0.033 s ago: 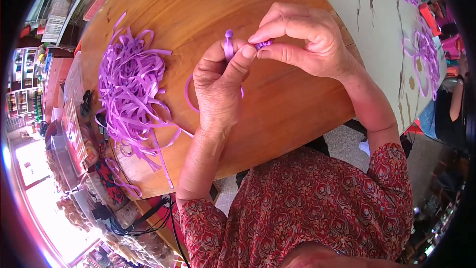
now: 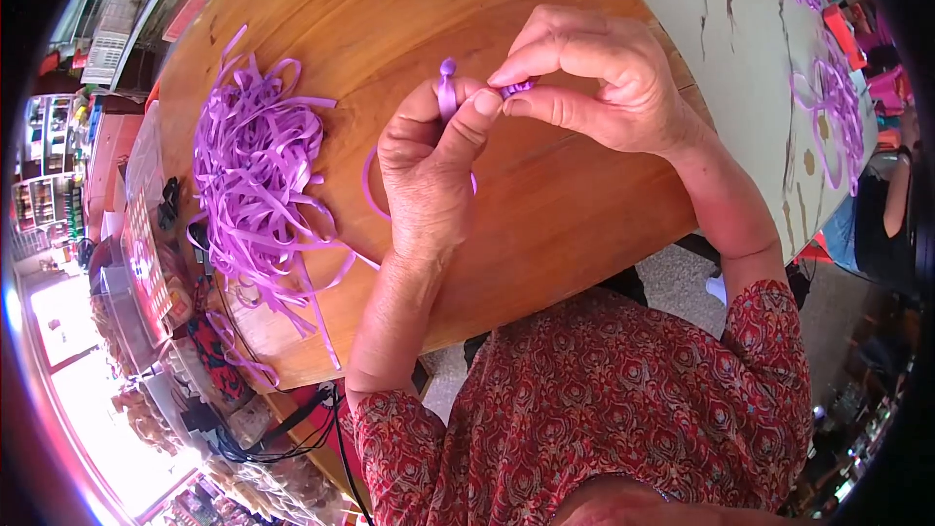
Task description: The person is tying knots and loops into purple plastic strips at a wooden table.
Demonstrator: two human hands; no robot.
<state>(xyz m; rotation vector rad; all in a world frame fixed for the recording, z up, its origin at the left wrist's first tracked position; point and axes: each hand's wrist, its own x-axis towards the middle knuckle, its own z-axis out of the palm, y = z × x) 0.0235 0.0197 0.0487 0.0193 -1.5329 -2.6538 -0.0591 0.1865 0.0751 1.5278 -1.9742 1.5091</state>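
My left hand is closed over the wooden table, with a purple ribbon gripped between its thumb and fingers. A small round purple knob tops the upright part of this ribbon, and a loop of it curves out beside my wrist. Thumb and index finger of my right hand pinch a small, dark purple gathered piece. The tips of both hands nearly meet there. Whether that piece belongs to the same ribbon is hidden by my fingers.
A tangled heap of purple ribbons lies on the wooden table to the left. On the right, a pale marbled table carries more purple ribbons. Black cables hang at the lower left. Another person's arm shows at far right.
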